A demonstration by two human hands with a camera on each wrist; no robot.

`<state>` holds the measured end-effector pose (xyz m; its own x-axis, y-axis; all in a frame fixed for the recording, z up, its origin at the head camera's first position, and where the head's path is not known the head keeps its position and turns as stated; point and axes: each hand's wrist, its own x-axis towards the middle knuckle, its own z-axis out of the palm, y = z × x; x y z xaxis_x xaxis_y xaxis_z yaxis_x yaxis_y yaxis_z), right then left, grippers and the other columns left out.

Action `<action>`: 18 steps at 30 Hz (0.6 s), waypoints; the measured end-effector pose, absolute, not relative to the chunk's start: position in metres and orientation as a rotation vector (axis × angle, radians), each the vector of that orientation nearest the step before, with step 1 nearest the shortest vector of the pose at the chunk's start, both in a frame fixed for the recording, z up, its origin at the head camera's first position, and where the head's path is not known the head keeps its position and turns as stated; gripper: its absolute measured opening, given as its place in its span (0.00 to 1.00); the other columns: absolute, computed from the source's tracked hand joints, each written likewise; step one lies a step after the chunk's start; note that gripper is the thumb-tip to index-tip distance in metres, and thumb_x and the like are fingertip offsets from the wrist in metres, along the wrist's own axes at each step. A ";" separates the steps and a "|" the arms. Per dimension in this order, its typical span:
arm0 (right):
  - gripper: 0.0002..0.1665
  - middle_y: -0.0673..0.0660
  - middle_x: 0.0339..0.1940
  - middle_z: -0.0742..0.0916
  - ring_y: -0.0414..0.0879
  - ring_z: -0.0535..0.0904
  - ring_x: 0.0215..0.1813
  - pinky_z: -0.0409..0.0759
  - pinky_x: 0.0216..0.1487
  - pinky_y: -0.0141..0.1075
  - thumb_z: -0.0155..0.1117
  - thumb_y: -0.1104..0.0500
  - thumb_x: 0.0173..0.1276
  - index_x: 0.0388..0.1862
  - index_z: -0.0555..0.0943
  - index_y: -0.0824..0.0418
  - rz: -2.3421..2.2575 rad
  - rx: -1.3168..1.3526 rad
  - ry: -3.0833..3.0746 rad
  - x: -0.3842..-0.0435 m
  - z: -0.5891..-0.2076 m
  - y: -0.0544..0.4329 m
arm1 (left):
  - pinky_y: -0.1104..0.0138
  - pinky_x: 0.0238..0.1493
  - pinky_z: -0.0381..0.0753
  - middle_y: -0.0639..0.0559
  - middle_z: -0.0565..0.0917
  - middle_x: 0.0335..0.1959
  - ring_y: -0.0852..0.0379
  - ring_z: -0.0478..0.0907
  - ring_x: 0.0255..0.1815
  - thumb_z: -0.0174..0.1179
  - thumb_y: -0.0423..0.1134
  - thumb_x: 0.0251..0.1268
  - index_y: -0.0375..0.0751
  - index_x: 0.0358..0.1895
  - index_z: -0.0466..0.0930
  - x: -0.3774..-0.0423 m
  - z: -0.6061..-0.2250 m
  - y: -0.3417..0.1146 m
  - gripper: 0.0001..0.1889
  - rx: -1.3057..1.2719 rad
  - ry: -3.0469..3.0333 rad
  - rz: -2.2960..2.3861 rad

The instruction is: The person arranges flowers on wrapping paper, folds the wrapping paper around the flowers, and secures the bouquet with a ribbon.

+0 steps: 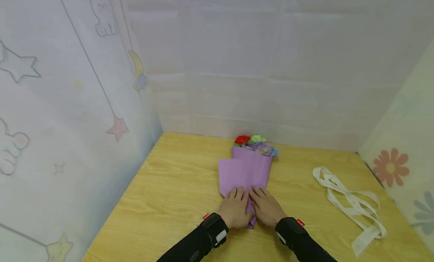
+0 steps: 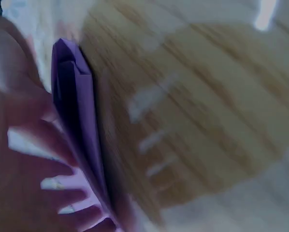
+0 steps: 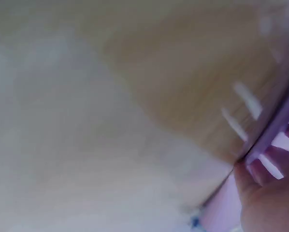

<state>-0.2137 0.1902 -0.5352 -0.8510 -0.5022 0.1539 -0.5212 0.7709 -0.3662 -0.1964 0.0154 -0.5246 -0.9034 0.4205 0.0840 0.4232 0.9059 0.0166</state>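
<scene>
A bouquet of artificial-looking flowers lies on the table, wrapped in purple paper (image 1: 242,171). Red, pale green, lilac and blue flowers (image 1: 259,146) show above the paper's far edge. My left hand (image 1: 235,209) rests on the lower left of the wrap, fingers straight and slightly spread. Beside it my right hand (image 1: 268,209) presses the lower right side with extended fingers. Between the hands, the narrow folded end of the wrap points toward me. In the left wrist view the folded paper edge (image 2: 86,111) stands slightly gaping beside the left hand (image 2: 28,164).
A loose white ribbon (image 1: 352,201) lies in loops on the right side of the wooden table (image 1: 169,186). Behind the table hangs a pale wall covering (image 1: 230,66), close to the flowers. Patterned walls flank both sides.
</scene>
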 end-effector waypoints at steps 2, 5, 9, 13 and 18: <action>0.31 0.73 0.76 0.67 0.69 0.60 0.77 0.61 0.71 0.64 0.52 0.56 0.80 0.74 0.66 0.74 0.486 0.841 -2.921 -0.217 -0.540 0.194 | 0.54 0.77 0.56 0.45 0.56 0.81 0.44 0.51 0.81 0.41 0.77 0.68 0.46 0.81 0.55 -0.194 -0.528 0.018 0.49 -0.691 -3.131 -0.060; 0.39 0.71 0.80 0.60 0.67 0.52 0.80 0.54 0.74 0.63 0.43 0.46 0.84 0.79 0.57 0.73 0.341 0.814 -2.996 -0.222 -0.551 0.199 | 0.54 0.78 0.51 0.50 0.48 0.84 0.47 0.45 0.83 0.36 0.86 0.58 0.52 0.83 0.49 -0.193 -0.533 0.020 0.56 -0.639 -3.234 0.019; 0.44 0.70 0.81 0.58 0.66 0.49 0.81 0.45 0.76 0.64 0.36 0.39 0.84 0.81 0.53 0.71 0.380 0.701 -3.050 -0.233 -0.559 0.208 | 0.55 0.78 0.52 0.52 0.47 0.84 0.48 0.44 0.83 0.37 0.86 0.58 0.56 0.83 0.47 -0.192 -0.526 0.023 0.55 -0.644 -3.254 0.080; 0.46 0.71 0.81 0.56 0.67 0.46 0.82 0.40 0.76 0.64 0.33 0.36 0.84 0.81 0.51 0.72 0.420 0.602 -3.069 -0.265 -0.562 0.213 | 0.55 0.77 0.53 0.52 0.47 0.84 0.48 0.46 0.83 0.39 0.85 0.58 0.57 0.83 0.47 -0.191 -0.505 0.021 0.54 -0.622 -3.300 0.147; 0.48 0.73 0.81 0.51 0.70 0.40 0.81 0.32 0.76 0.64 0.31 0.36 0.83 0.81 0.46 0.74 0.492 0.454 -3.123 -0.303 -0.559 0.227 | 0.57 0.77 0.54 0.55 0.49 0.83 0.52 0.46 0.83 0.36 0.87 0.56 0.61 0.83 0.48 -0.184 -0.494 0.026 0.55 -0.602 -3.302 0.290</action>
